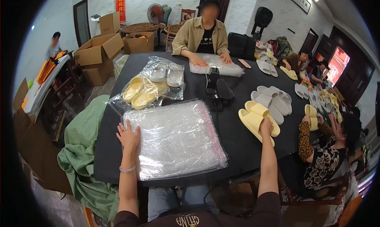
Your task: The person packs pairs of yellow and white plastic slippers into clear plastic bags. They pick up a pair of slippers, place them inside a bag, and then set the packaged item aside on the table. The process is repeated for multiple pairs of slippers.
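Observation:
My left hand (128,137) lies flat with its fingers apart on the left edge of a stack of clear plastic bags (174,136), which has a pink strip down its right side. At the right of the black table, my right hand (267,126) has its fingers around a pair of yellow slide slippers (250,122); the fingertips are partly hidden. Just beyond them are several grey slide slippers (273,102). Behind the bag stack, yellow slippers (138,93) and grey slippers (170,74) lie in clear plastic bags.
A black stand (215,86) rises mid-table. Across from me, a person (204,37) rests both hands on another bag stack (221,69). At right, a person (328,156) handles yellow slippers (311,117). Green cloth (85,136) hangs at the table's left; cardboard boxes (97,55) stand behind.

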`<state>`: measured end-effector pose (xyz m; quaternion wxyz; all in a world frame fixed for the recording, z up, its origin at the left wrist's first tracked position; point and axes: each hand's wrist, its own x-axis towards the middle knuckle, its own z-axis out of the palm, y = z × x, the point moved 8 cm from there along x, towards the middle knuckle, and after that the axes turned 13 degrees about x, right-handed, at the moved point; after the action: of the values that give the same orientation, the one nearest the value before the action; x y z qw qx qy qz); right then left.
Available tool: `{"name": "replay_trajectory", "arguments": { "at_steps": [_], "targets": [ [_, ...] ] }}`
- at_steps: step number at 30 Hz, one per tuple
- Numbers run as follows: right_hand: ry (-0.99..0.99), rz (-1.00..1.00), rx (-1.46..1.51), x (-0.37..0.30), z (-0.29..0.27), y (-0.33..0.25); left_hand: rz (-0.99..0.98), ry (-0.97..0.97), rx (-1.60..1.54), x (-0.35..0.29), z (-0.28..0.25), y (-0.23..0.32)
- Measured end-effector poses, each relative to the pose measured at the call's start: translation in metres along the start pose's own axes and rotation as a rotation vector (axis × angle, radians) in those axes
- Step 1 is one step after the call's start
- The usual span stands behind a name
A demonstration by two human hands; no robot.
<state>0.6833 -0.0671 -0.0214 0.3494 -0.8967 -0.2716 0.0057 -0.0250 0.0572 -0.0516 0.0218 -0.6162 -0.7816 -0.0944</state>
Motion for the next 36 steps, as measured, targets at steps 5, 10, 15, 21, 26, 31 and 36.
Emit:
{"name": "replay_trajectory", "arguments": {
  "at_steps": [5, 10, 15, 21, 26, 31, 36],
  "targets": [
    [0.195, -0.188, -0.309, 0.007, 0.024, -0.02, 0.001, 0.017, -0.003, 0.002, 0.004, 0.001],
    [0.124, -0.217, -0.275, 0.012, 0.043, -0.013, -0.015, 0.024, -0.012, 0.001, 0.001, -0.006],
    [-0.09, -0.095, -0.039, 0.013, 0.04, -0.011, -0.011, 0.064, -0.022, 0.0, 0.003, -0.009],
    [0.151, -0.495, 0.279, -0.065, 0.015, -0.132, 0.003, 0.039, -0.066, -0.001, 0.002, -0.002],
    [-0.112, -1.002, 0.695, -0.219, 0.045, -0.286, -0.005, 0.026, -0.058, -0.002, 0.001, -0.007],
    [-0.307, -1.061, 0.751, -0.336, 0.121, -0.342, 0.01, 0.03, -0.06, 0.001, 0.002, 0.0],
    [-0.398, -0.953, 0.584, -0.372, 0.174, -0.341, 0.0, 0.03, -0.022, 0.003, 0.006, -0.003]
  ]
}}
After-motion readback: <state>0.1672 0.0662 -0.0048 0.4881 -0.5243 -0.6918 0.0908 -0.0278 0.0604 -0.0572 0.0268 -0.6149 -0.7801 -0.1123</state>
